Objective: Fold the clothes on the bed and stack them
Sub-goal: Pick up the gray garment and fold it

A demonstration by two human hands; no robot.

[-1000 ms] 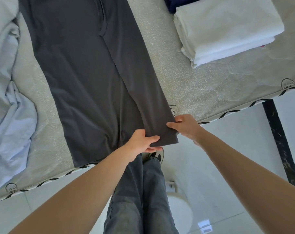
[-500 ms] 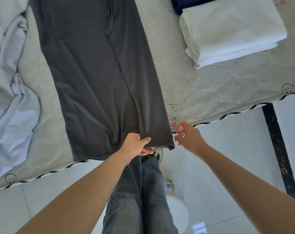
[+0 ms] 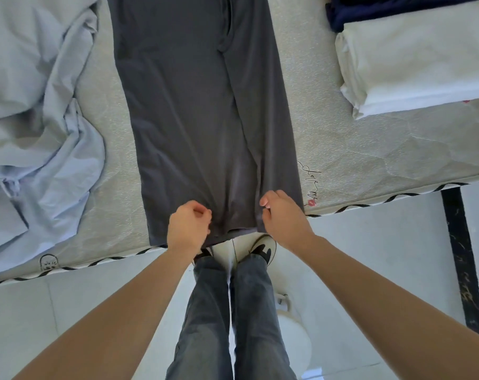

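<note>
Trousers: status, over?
Both hands, left and right, grip the hem of the grey trousers. Trousers flat on bed, unfolded. Nothing in the way.

Dark trousers waist cut off by top edge, navy garment perhaps folded, mostly out of frame

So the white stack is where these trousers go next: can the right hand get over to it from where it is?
Probably yes: bare mattress lies between the right hand, gripping the grey trousers, and the white stack.

Dark grey trousers flat on bed, hem at edge.
</note>
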